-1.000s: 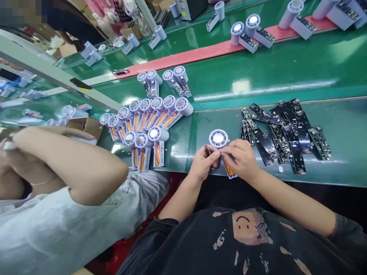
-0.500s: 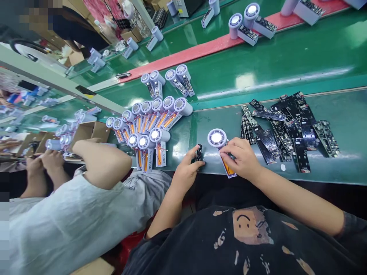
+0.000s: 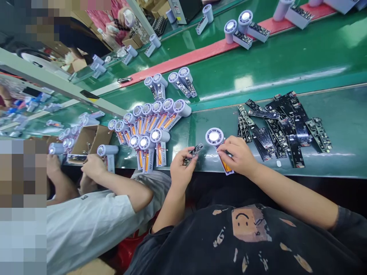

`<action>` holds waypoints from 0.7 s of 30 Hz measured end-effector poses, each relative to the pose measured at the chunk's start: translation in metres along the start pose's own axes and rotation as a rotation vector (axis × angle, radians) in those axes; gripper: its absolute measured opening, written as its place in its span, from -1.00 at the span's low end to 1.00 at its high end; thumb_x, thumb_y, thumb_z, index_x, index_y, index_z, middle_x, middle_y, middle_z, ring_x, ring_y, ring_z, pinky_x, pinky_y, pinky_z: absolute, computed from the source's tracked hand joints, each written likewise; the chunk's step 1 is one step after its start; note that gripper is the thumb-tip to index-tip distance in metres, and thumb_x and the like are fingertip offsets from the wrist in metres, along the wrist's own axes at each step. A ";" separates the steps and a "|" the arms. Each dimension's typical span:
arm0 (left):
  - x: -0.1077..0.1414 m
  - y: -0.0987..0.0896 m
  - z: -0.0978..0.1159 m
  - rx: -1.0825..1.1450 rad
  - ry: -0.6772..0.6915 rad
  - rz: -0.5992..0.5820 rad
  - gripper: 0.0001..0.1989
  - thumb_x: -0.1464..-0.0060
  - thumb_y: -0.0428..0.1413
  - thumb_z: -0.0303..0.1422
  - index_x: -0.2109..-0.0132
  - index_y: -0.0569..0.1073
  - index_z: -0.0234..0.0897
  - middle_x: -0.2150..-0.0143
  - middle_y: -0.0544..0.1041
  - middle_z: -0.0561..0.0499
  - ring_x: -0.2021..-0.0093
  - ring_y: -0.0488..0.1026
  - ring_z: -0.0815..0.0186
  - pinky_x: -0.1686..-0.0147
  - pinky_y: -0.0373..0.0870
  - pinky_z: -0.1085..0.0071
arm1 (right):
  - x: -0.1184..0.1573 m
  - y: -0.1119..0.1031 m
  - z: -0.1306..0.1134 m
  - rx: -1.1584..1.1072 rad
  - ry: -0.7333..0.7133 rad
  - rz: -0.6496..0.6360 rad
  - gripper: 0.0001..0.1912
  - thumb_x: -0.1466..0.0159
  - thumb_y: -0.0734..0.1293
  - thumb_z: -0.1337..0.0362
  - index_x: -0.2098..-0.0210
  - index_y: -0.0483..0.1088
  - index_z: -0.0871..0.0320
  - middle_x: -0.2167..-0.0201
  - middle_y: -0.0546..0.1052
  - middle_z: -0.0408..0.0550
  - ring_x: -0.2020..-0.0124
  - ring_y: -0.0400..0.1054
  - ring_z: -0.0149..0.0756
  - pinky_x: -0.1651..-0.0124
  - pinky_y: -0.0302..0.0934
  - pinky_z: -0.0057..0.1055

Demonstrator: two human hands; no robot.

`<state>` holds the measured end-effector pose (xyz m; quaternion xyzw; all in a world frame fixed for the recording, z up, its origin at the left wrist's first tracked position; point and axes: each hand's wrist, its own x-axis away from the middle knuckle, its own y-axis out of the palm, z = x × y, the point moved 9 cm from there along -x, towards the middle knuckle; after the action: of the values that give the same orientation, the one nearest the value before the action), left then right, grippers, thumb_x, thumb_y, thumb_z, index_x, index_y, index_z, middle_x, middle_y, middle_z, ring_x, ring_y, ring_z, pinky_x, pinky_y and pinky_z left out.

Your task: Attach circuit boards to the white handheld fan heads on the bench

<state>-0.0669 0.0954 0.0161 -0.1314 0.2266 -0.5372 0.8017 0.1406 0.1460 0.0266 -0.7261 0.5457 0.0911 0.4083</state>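
We are working at a green belt surface (image 3: 341,130), with our left hand (image 3: 183,172) pinching a small black board (image 3: 194,150) near the middle of the scene, the fingers (image 3: 186,157) narrow around it and the board held up off the surface. The board is looking stiff but thin and possibly brittle, so we are judging its edges the safest place to take hold, away from the soldered parts. Our right hand (image 3: 237,156) is closing over the handle of a pale fan (image 3: 214,136) that is resting on the surface just to the right of the board, its fingers curled narrowly across the handle, above an orange strip (image 3: 228,167) near the near edge of the belt. The fan is looking light, and its smooth plastic may prove slippery, so we are treating the handle as a firmer hold than the round head. Farther right, a heap of black boards (image 3: 283,128) is lying loosely overlapped. To the left, a cluster of fans (image 3: 151,130) is lying with labelled cards, and a co-worker's hand (image 3: 93,166) is reaching near another fan (image 3: 106,151) beside a cardboard box (image 3: 91,139)
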 end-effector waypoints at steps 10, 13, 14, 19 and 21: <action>0.021 0.046 -0.024 0.566 -0.404 -0.040 -0.51 0.26 0.46 -0.10 0.21 0.60 -0.29 0.57 0.51 0.12 0.66 0.33 0.50 0.66 0.28 0.56 | -0.001 0.001 -0.004 0.025 -0.032 -0.005 -0.83 -0.39 0.26 0.28 0.29 0.47 0.12 0.36 0.46 -0.09 0.25 0.37 -0.26 0.19 0.09 -0.29; 0.019 0.053 -0.017 0.573 -0.441 -0.189 -0.50 0.26 0.48 -0.20 0.15 0.55 -0.26 0.40 0.63 0.03 0.58 0.45 0.45 0.57 0.40 0.54 | -0.002 0.001 0.000 0.034 0.009 -0.025 -0.82 -0.39 0.25 0.27 0.28 0.48 0.11 0.35 0.46 -0.09 0.22 0.37 -0.24 0.18 0.10 -0.29; 0.018 0.054 -0.015 0.586 -0.455 -0.244 -0.50 0.25 0.48 -0.19 0.15 0.54 -0.26 0.39 0.64 0.02 0.59 0.44 0.46 0.58 0.39 0.55 | -0.002 0.002 0.002 0.036 0.021 -0.031 -0.82 -0.39 0.24 0.27 0.28 0.48 0.11 0.34 0.46 -0.08 0.22 0.37 -0.24 0.17 0.11 -0.29; 0.018 0.056 -0.015 0.693 -0.545 -0.424 -0.49 0.19 0.43 -0.06 0.15 0.54 -0.27 0.43 0.64 0.02 0.69 0.33 0.49 0.71 0.18 0.59 | -0.002 0.004 0.000 0.028 -0.002 -0.046 -0.82 -0.39 0.24 0.26 0.28 0.47 0.11 0.34 0.45 -0.10 0.22 0.35 -0.25 0.18 0.08 -0.28; 0.020 0.055 -0.020 0.662 -0.553 -0.428 -0.52 0.16 0.42 -0.08 0.14 0.56 -0.28 0.41 0.65 0.01 0.66 0.36 0.48 0.69 0.18 0.58 | -0.001 0.003 -0.002 0.019 -0.026 -0.029 -0.83 -0.38 0.26 0.28 0.28 0.47 0.12 0.36 0.44 -0.11 0.24 0.35 -0.26 0.19 0.07 -0.29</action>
<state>-0.0269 0.0990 -0.0304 -0.0506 -0.2104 -0.6785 0.7020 0.1368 0.1456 0.0271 -0.7288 0.5308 0.0895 0.4232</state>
